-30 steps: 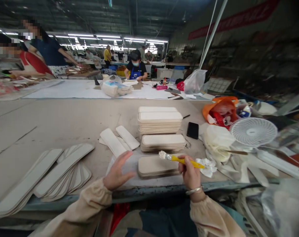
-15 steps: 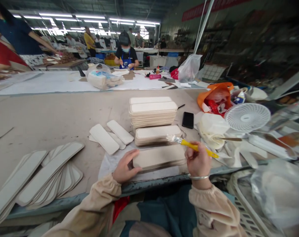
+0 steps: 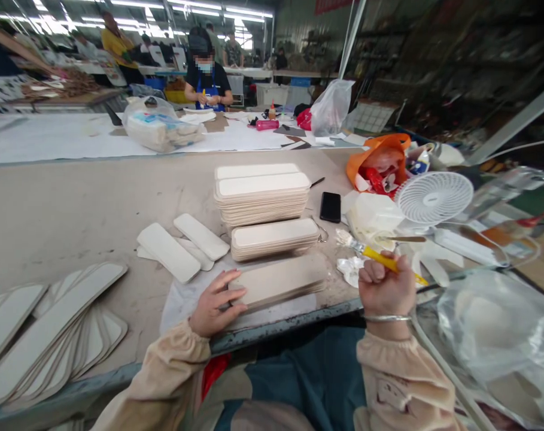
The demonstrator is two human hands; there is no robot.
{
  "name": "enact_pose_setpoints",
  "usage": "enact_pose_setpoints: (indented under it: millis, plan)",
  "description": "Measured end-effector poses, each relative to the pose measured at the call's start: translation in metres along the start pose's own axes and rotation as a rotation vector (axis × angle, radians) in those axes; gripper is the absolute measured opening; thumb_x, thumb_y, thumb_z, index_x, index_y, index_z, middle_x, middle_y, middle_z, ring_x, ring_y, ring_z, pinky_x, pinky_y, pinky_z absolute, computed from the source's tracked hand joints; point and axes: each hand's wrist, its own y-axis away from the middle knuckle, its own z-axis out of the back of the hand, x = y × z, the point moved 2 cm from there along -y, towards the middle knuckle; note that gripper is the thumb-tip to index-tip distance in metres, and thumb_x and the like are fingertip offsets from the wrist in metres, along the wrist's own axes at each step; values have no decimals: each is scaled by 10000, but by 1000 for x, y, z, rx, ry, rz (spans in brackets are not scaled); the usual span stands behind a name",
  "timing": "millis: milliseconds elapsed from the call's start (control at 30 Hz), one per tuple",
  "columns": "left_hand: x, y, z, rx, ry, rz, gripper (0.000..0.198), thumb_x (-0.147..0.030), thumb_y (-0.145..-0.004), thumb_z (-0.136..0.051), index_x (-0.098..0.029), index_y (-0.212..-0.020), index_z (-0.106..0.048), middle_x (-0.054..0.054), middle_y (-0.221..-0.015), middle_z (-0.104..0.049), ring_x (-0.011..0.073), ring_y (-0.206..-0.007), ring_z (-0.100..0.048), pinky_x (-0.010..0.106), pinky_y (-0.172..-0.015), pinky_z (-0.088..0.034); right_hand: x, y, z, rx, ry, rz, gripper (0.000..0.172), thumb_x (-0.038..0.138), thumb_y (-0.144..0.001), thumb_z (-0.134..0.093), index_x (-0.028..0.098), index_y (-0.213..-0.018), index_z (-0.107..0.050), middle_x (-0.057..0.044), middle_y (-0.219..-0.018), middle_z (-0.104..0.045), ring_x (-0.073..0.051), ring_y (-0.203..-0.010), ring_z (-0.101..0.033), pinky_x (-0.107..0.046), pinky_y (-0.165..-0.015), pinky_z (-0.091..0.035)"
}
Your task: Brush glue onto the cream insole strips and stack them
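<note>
In my right hand is a paintbrush with a yellow handle; my fingers are closed around it. Its bristles, coated in white, point left over the table's right part, beside a crumpled white scrap. My left hand lies with fingers spread on the left end of a stack of beige strips near the table's front edge. Just behind it stands a shorter stack of white-topped strips, and beyond that a taller stack.
Loose white pieces lie left of the stacks, and fanned long strips sit at far left. A black phone, a white fan and an orange bag are to the right. Across the table a co-worker sits.
My right hand has moved right with the paintbrush, away from above the stacks, uncovering the near stack's right end. My left hand stays at that stack's left end. The view has shifted slightly.
</note>
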Motion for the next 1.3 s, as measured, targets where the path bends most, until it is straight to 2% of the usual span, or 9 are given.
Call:
enact_pose_setpoints:
  millis: [133,233,367,533,667,733,900,1167,1300]
  plan:
    - [-1,0,0,2,7,45,258,-246,-763,-692,-215,-1015,-643,136,-1287,-565,278,-1210,-527,509,-1037,-408,-35,20,-20,123,155,-101,258,439,-810,-582,182,-787,-593,81,-416,-382,-64,-375,-311,-172,-374,-262]
    - [-3,0,1,6,24,154,461,-326,-734,-715,-190,-1144,-554,177,-1343,-511,288,-1224,-510,474,-1000,-451,-61,41,-37,326,382,-139,278,443,-859,-544,173,-845,-608,59,-437,-452,-73,-391,-379,-182,-391,-286]
    - [-3,-1,1,50,56,263,653,-401,-718,-712,-177,-1273,-451,168,-1309,-543,300,-1221,-509,483,-1019,-430,-83,64,-56,544,556,-182,313,471,-882,-521,168,-871,-596,49,-472,-483,-76,-423,-411,-186,-421,-328]
    - [0,1,-1,87,72,344,830,-462,-687,-720,-162,-1373,-362,163,-1336,-512,327,-1257,-464,503,-1054,-387,-102,76,-68,621,596,-260,350,514,-886,-493,175,-878,-580,55,-475,-480,-82,-411,-394,-194,-417,-329]
    - [2,4,-3,78,97,367,955,-434,-700,-718,-175,-1453,-190,152,-1336,-515,307,-1245,-480,491,-1061,-379,-113,79,-73,654,636,-281,337,507,-892,-488,182,-872,-575,57,-473,-483,-84,-408,-402,-198,-419,-325]
    - [2,5,-4,78,84,382,981,-415,-703,-719,-181,-1463,-146,146,-1332,-520,301,-1238,-487,493,-1065,-371,-114,78,-75,654,696,-267,333,498,-895,-485,181,-859,-583,54,-469,-486,-88,-409,-408,-203,-424,-329]
    - [1,4,-4,71,68,364,952,-401,-710,-708,-179,-1455,-158,143,-1291,-548,299,-1201,-515,487,-1039,-392,-101,67,-71,562,868,-192,337,491,-878,-494,178,-829,-611,45,-457,-493,-106,-422,-443,-219,-428,-335]
    - [2,4,-4,74,54,357,901,-392,-724,-689,-182,-1443,-188,146,-1295,-540,301,-1202,-512,480,-1042,-387,-53,26,-33,327,1052,-48,381,524,-841,-514,170,-809,-650,40,-446,-491,-120,-407,-451,-244,-435,-342]
    - [1,2,-2,75,12,353,853,-400,-722,-685,-188,-1426,-251,130,-1295,-544,304,-1218,-493,478,-1041,-391,-29,12,-17,209,1173,46,377,501,-827,-514,159,-761,-660,32,-428,-495,-134,-420,-473,-262,-497,-388]
